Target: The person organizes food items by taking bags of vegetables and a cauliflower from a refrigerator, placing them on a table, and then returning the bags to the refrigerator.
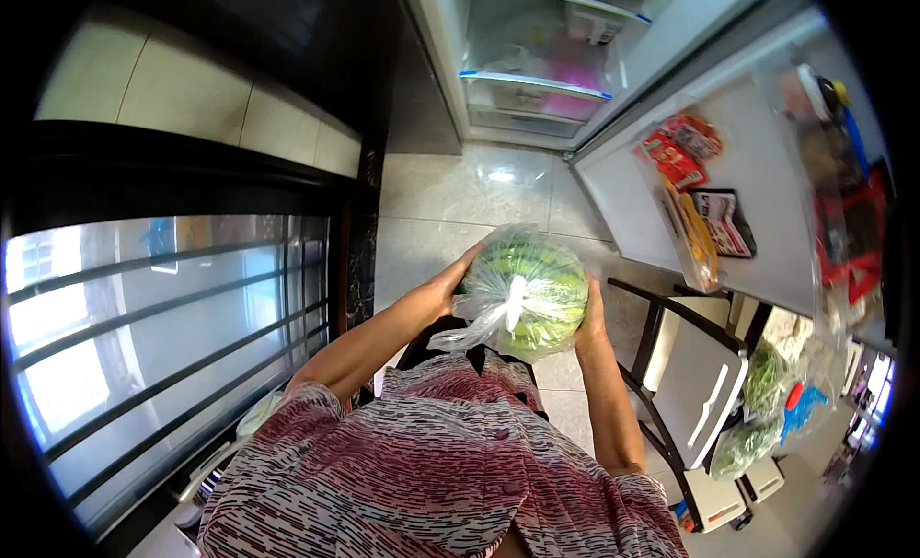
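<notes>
A large round watermelon with light and dark green streaks is held in front of my body. It sits inside a clear plastic bag, whose gathered top is tied in a whitish knot facing me. My left hand presses on its left side, and my right hand supports the opposite side. The fingertips of both hands are partly hidden behind the fruit. Ahead of me stands an open refrigerator with clear drawers inside.
The refrigerator door swings wide at right, its shelves carrying a red packet and other packages. Below it, a dark-framed cart stands near bagged green vegetables. A dark-framed window lies left, above tiled floor level.
</notes>
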Demonstrator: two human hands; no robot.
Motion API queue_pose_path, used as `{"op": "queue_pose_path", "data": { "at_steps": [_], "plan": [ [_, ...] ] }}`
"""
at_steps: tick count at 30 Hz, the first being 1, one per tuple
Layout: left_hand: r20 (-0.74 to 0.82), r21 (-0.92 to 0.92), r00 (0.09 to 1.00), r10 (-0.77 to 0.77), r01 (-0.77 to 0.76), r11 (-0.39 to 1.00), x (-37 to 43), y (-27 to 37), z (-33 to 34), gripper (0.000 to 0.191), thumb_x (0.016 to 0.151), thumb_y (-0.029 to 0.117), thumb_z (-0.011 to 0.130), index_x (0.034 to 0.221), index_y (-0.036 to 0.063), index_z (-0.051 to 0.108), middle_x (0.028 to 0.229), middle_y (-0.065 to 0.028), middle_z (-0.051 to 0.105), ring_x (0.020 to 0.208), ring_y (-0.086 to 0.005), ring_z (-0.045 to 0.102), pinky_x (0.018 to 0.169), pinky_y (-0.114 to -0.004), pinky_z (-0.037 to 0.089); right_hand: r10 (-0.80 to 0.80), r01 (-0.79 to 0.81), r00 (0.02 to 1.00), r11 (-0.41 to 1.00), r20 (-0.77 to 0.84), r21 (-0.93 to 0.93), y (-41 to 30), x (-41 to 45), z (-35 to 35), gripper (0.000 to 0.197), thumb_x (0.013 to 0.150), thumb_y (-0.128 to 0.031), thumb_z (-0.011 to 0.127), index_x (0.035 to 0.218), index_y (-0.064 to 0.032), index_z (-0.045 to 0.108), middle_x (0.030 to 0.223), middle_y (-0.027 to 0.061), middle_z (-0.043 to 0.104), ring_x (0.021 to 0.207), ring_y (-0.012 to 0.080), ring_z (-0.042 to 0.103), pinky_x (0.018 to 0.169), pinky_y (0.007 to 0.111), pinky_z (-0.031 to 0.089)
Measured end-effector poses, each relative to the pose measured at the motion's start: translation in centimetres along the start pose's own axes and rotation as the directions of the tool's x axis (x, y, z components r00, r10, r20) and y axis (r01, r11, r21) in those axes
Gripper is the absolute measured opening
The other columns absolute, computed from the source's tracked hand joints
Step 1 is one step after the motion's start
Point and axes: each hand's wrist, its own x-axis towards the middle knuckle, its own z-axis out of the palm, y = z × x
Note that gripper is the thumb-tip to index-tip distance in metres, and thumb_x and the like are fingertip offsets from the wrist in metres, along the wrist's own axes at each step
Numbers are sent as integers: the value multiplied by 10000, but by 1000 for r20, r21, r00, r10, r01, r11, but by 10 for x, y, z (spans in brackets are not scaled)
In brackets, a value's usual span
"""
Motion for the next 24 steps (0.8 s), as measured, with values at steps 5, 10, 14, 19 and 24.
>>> {"op": "queue_pose_path", "data": {
  "at_steps": [5, 10, 14, 19, 24],
  "plan": [
    [-102, -43, 994, -45, 41, 998, 18, 17, -30, 596, 859, 507, 529, 1260, 66, 496, 1240, -125, 535, 1087, -250, 559, 931, -394, 466, 27, -30, 999, 997, -39, -66, 6, 40, 9, 502, 888, -436, 458, 1150, -17, 544, 1099, 124, 600, 978, 265, 589, 857, 377, 494],
    [-149, -56, 988, -48, 40, 998, 17, 23, -67, 605, 866, 537, 493, 1246, 66, 510, 1206, -128, 559, 1065, -243, 572, 923, -402, 469, 70, -74, 997, 993, -43, -88, 30, 74, 13, 498, 896, -449, 436, 1138, -27, 543, 1099, 124, 591, 980, 258, 580, 848, 375, 488],
    [-133, -144, 991, 8, -28, 989, 2, 27, -113, 615, 883, 537, 460, 1270, 60, 482, 1210, -137, 554, 1055, -263, 576, 933, -414, 460, 88, -91, 996, 984, -23, -153, 58, 87, 52, 454, 879, -422, 490, 1108, -36, 558, 1067, 110, 600, 953, 245, 585, 826, 367, 494],
    [-106, -224, 991, 79, -102, 969, -27, 35, -198, 612, 896, 533, 428, 1275, 54, 475, 1224, -139, 544, 1082, -270, 561, 948, -417, 449, 103, -106, 994, 963, -24, -249, 124, 102, 105, 451, 861, -423, 523, 1088, -35, 565, 1044, 105, 608, 935, 233, 592, 809, 349, 499],
    [-227, -225, 955, 191, -242, 944, -64, 40, -272, 627, 901, 531, 419, 1272, 28, 467, 1202, -142, 559, 1083, -263, 561, 944, -410, 450, 203, -194, 979, 927, -6, -320, 210, 133, 134, 509, 851, -466, 510, 1128, -41, 558, 1093, 125, 594, 987, 247, 573, 848, 370, 481]
  ]
}}
